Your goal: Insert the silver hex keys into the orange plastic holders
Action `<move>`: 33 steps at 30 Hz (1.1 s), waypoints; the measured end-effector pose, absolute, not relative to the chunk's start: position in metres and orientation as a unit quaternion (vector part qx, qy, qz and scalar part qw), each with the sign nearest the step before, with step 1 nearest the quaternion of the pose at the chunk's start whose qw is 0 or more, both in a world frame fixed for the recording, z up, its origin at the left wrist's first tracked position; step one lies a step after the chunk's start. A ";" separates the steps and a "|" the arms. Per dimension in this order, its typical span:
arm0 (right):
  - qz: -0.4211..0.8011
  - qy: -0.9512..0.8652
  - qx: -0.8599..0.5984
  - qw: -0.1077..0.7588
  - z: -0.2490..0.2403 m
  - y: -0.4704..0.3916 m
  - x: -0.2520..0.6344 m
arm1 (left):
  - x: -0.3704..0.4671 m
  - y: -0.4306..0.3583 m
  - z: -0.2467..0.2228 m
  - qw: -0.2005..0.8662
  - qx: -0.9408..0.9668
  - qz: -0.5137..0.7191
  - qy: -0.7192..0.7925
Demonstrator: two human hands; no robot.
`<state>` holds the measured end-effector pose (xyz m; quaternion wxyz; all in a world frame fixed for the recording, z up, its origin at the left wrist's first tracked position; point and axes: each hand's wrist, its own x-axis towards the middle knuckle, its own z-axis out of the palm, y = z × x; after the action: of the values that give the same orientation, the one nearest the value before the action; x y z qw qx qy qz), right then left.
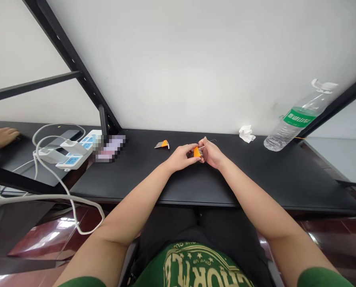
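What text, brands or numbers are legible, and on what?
"GIVE UP": green shirt, upside down.
Shirt's other lettering: cut off or unclear.
Bottle label: white characters, too blurred.
Power strip, held orange holder: any markings too small.
Pixelated item: nothing legible.

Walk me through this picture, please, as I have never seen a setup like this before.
There is no robot here: one camera on a person's head looks forward and down at their bare hands. On the black tabletop, the left hand holds an orange holder with metal rods, while the right hand pinches a thin metal rod beside it. A similar orange-and-metal set lies nearby. To the right are a crumpled white tissue and a clear plastic bottle with a green label. At far left, another person's hand is partly visible.
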<state>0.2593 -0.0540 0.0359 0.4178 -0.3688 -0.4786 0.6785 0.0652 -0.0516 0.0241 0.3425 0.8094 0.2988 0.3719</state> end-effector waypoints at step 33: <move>0.153 -0.700 -0.648 0.260 0.041 -0.026 0.318 | 0.055 -0.043 0.016 0.344 0.783 0.363 0.371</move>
<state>0.3182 -0.0256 0.0406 0.2599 -0.6476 -0.6998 0.1525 0.0551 -0.0431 0.0158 0.3437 0.7825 0.3707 0.3634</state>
